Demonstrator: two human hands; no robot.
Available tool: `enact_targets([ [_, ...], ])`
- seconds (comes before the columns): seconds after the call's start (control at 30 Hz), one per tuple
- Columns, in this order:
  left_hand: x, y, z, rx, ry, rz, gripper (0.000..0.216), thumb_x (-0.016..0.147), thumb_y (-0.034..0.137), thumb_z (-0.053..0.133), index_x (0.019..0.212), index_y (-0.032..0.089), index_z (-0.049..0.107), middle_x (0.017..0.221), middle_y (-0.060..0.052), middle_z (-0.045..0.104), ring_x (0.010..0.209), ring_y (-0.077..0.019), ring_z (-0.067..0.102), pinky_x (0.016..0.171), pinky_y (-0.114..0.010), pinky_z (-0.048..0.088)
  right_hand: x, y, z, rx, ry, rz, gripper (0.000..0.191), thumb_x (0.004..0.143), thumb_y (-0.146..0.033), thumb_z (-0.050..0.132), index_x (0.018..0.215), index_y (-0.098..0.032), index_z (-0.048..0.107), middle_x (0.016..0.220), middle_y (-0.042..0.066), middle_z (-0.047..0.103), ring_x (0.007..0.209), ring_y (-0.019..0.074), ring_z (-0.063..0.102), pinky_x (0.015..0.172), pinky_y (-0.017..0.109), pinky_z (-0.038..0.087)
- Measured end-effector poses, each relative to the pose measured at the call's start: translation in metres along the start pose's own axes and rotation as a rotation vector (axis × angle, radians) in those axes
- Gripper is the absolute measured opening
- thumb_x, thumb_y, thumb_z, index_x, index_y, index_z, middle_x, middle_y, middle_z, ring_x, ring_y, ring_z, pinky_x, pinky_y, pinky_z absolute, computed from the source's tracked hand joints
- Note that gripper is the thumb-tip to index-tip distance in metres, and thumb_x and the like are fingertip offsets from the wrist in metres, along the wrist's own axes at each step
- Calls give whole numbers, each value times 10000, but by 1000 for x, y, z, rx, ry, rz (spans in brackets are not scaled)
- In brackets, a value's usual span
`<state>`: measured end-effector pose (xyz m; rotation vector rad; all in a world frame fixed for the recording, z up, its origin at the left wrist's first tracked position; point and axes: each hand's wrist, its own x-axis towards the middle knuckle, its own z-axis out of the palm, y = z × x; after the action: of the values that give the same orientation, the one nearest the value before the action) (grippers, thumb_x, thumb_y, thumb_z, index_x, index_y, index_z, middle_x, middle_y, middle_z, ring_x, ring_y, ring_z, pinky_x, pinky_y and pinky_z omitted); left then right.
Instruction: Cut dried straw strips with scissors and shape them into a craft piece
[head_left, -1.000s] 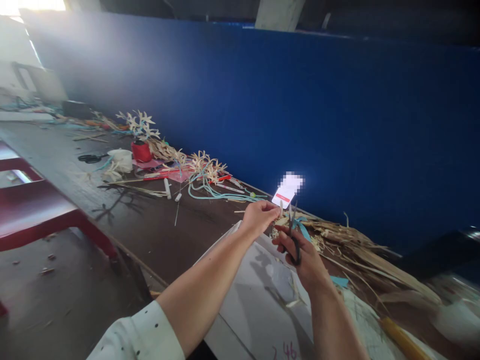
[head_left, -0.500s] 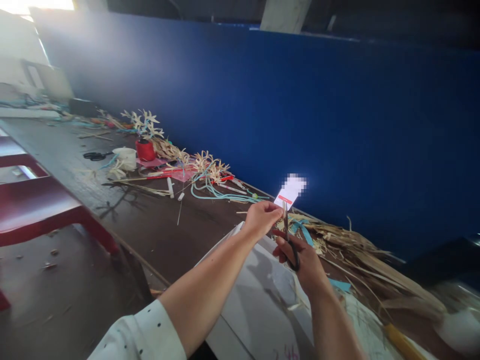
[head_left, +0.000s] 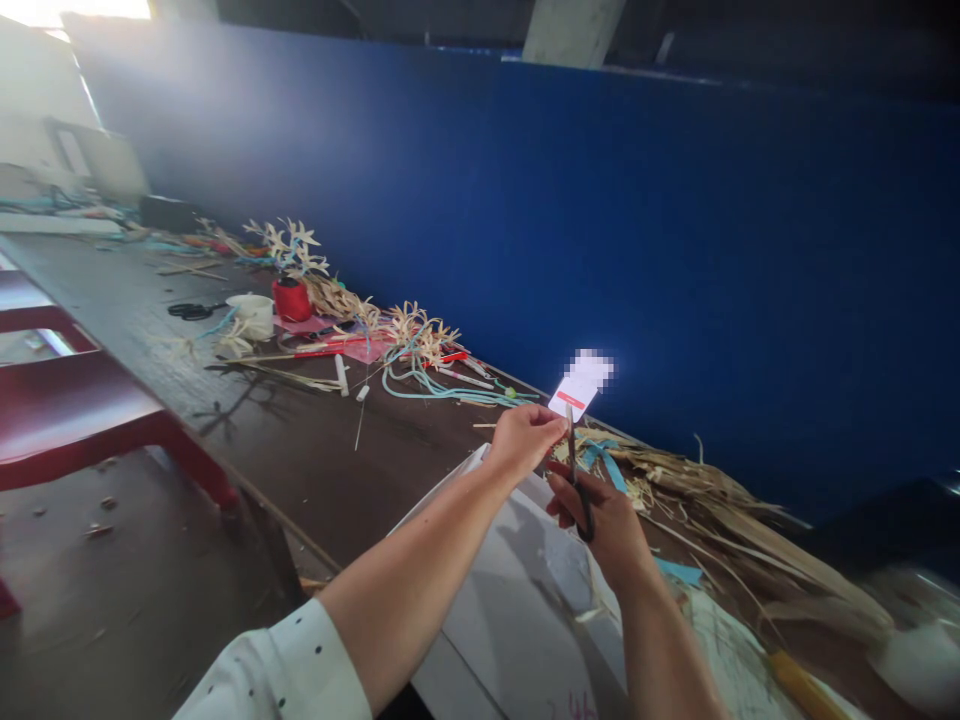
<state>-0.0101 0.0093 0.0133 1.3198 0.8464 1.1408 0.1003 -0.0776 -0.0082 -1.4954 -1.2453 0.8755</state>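
Observation:
My left hand is raised over the bench, its fingers pinched on a thin pale strip that is too small to name. Close to its right, my right hand grips a pair of dark scissors with the blades closed and pointing up beside the left fingertips. Just behind both hands a white card with a red stripe leans against the blue wall. A white board lies under my forearms.
A heap of dry straw and blue strips lies right of my hands. Farther left on the dark bench are straw flowers, teal cords, a red pot, a white cup and black scissors. Red stools stand at left.
The scissor blades were apart a second ago and are closed now. My right hand has shifted slightly left toward the left hand. The left hand has barely moved.

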Motion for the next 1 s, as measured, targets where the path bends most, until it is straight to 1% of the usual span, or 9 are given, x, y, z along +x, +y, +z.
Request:
enact_targets([
  [0.17,1,-1,0,-14,3,-9,271,657,398,607,731,140,641,643,-5,603,529,-68,481,518,-187,372,0,-1,1,-21,20,-19,452,666,-457,690,1000,-155,665,544,9,594,451,110,479,437,229,349],
  [0.4,0,1,0,-21,6,-36,257,656,388,606,721,142,635,633,1,589,516,-66,472,500,-185,359,0,-1,1,-15,38,-32,441,659,-448,695,991,-158,668,539,4,579,433,110,472,422,236,350],
  [0.6,0,0,0,-33,-3,-29,256,658,384,602,724,138,635,639,-2,593,512,-65,470,501,-187,362,0,-1,1,-11,51,-6,436,638,-450,711,967,-167,677,523,-2,570,427,118,474,421,244,349],
  [0.83,2,-2,-1,-6,-22,-3,258,661,381,596,734,138,639,655,-9,605,519,-67,474,503,-189,368,0,0,0,-34,42,-11,438,664,-442,691,996,-159,667,541,5,588,437,109,480,430,234,359],
  [1.0,1,-1,-1,-9,-38,0,253,662,373,587,730,133,632,653,-11,598,514,-68,467,498,-190,366,0,-1,-1,-55,47,-16,426,668,-451,683,972,-153,675,529,10,583,429,106,467,418,231,355],
])
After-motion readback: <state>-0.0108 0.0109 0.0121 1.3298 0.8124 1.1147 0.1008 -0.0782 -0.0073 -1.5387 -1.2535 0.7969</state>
